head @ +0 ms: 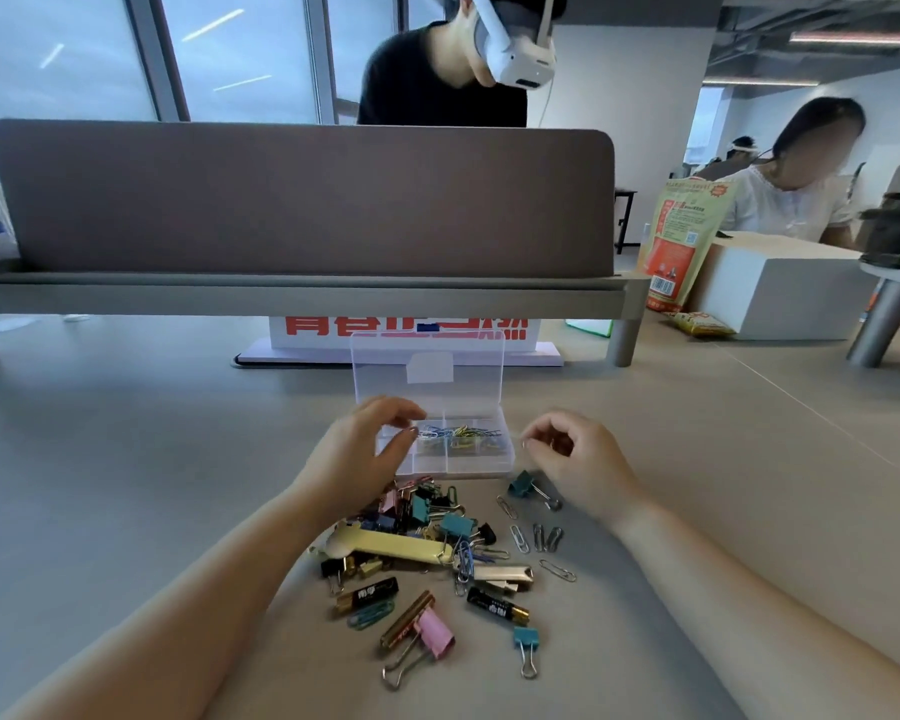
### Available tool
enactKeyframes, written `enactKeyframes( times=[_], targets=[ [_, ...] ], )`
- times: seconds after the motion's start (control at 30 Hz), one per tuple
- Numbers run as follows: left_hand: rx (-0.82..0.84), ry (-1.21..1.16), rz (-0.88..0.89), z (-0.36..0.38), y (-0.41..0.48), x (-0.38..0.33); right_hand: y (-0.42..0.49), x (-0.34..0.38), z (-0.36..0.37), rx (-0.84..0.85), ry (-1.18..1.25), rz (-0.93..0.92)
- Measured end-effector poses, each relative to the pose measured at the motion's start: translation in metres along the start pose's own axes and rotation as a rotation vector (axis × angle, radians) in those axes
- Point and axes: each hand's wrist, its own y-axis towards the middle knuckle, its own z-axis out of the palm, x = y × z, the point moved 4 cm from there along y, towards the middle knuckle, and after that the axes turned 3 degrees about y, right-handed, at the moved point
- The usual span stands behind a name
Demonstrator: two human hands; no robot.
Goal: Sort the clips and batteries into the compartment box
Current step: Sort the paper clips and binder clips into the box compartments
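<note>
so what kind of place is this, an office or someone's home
Most likely an open-plan office. A long grey desk has a padded divider screen across it, tall windows run behind, and other people sit at neighbouring desks under strip lights.

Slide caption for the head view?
Left hand and right hand at the open box, paper clips inside; binder clips and batteries piled nearby.

Clear compartment box (481,462) holding blue and yellow paper clips (458,433). Near it, teal binder clip (521,484); further off, pink binder clip (434,632), black-and-gold batteries (497,605), grey table (126,459).
</note>
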Motion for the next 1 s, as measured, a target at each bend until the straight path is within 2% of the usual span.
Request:
enactKeyframes(
  times=[0.17, 0.37, 0.5, 0.6, 1.0],
  targets=[
    [-0.105, 0.053, -0.191, -0.024, -0.04, 0.022, -0.046, 0.012, -0.006, 0.059, -0.063, -0.038],
    [0.019, 0.064, -0.285, -0.037, -0.07, 0.035, -0.063, 0.013, 0.001, 0.201, -0.266, -0.091],
    [0.12, 0.131, -0.258, -0.035, -0.075, 0.03, -0.061, 0.016, 0.01, 0.27, -0.372, -0.075],
    [0.154, 0.224, -0.238, -0.034, -0.075, 0.027, -0.063, 0.022, 0.011, 0.272, -0.336, -0.082],
    [0.338, 0.202, -0.277, -0.049, -0.078, 0.03, -0.063, 0.026, 0.006, 0.194, -0.317, -0.059]
  ],
)
